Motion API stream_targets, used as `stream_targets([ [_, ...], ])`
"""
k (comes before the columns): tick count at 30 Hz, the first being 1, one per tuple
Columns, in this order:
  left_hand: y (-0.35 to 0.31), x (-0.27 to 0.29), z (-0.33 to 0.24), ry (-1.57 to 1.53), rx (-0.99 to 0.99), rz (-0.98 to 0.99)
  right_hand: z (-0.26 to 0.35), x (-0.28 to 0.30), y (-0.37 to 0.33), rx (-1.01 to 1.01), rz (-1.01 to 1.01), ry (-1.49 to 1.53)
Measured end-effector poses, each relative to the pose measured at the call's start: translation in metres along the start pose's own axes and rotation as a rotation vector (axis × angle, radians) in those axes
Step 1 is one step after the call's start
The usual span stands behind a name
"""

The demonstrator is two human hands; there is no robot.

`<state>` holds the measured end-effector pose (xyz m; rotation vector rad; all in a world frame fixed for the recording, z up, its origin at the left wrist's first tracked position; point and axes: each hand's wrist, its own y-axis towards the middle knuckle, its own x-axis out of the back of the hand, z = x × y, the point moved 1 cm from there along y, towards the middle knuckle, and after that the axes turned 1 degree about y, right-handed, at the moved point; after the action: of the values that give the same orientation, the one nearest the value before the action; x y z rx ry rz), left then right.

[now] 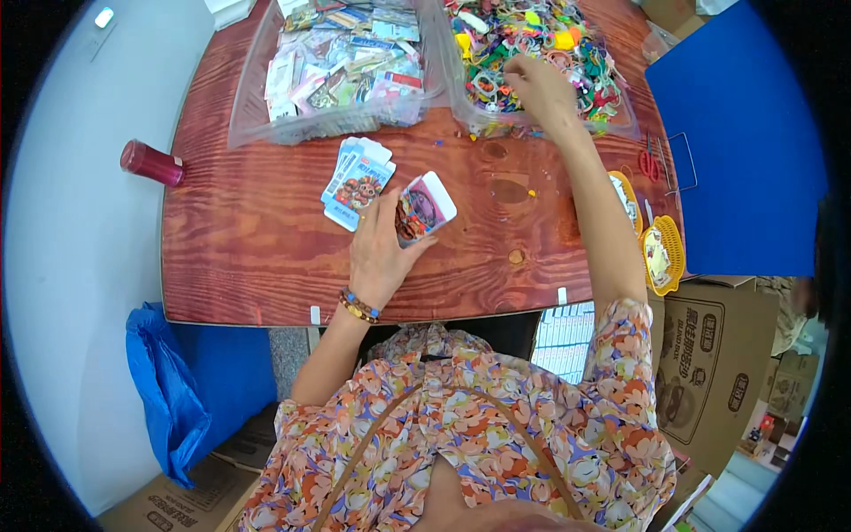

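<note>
My left hand (381, 253) is wrapped round a small printed carton (427, 211), whose open end with a white flap points up and to the right. Something pinkish and dark shows at that end, but I cannot make out what it is. Beside it on the table lies a small stack of flat printed cartons (359, 182), blue and white. My right hand (542, 93) reaches over a clear plastic bin (496, 122) full of small colourful trinkets (589, 66). Its fingers are drawn together, and whatever lies between them is hidden.
Left of that bin stands another clear bin (244, 111) of small flat packets. A dark red bottle (152, 164) lies at the table's left edge. Red-handled scissors (650, 164) and yellow baskets (663, 279) line the right side of the wooden table (257, 239).
</note>
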<state>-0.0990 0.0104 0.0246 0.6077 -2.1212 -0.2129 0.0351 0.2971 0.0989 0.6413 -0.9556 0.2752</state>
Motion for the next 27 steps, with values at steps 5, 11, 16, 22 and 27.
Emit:
stream_targets([
  [5,-0.005,-0.002,0.001,-0.041,0.005,0.023,-0.036,-0.062,0.037,0.196,0.298,-0.252],
  [11,-0.008,0.004,0.014,-0.015,0.100,0.050,-0.034,-0.063,0.049,0.262,0.313,-0.392],
  [16,0.015,-0.005,0.008,0.004,0.015,0.011,-0.042,-0.026,0.044,0.016,0.387,0.028],
  [22,0.032,-0.016,0.002,0.102,0.015,-0.016,0.046,0.031,-0.034,-0.034,0.579,0.496],
  [27,0.039,-0.024,-0.016,0.191,-0.046,-0.056,0.075,0.028,-0.066,-0.125,0.770,0.212],
])
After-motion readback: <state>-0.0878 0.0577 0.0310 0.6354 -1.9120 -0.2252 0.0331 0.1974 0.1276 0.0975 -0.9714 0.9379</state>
